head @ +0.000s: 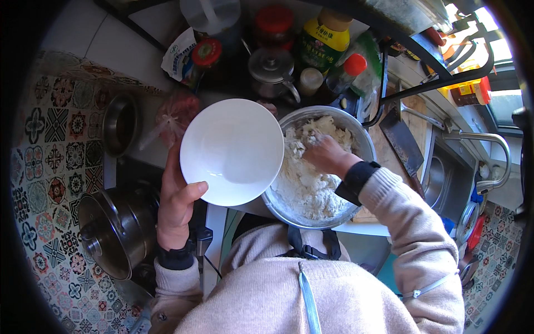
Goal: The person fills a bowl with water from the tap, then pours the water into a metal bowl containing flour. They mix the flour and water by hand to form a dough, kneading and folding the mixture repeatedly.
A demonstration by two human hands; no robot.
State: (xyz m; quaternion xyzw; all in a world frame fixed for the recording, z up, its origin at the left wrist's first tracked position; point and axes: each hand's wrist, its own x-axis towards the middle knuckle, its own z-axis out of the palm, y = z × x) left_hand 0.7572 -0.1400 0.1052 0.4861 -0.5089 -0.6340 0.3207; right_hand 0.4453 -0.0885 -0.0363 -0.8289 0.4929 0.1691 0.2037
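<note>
My left hand (177, 200) grips the rim of a white bowl (232, 152), thumb on the inside. A small glossy patch shows near the bowl's lower side; otherwise its inside looks bare. To the right is a wide metal basin (369, 144) holding flour and shaggy dough (311, 183). My right hand (325, 152) is down in the basin with its fingers in the clumpy mix. White bits cling around the fingertips, which are partly hidden. The bowl overlaps the basin's left rim in the picture.
A cleaver (402, 140) lies on a wooden cutting board (415, 112) at the right, beside the sink (448, 167) and faucet (500, 144). Jars and a yellow-labelled bottle (325, 41) stand behind. A lidded metal pot (125, 229) and a tied plastic bag (173, 117) are at left.
</note>
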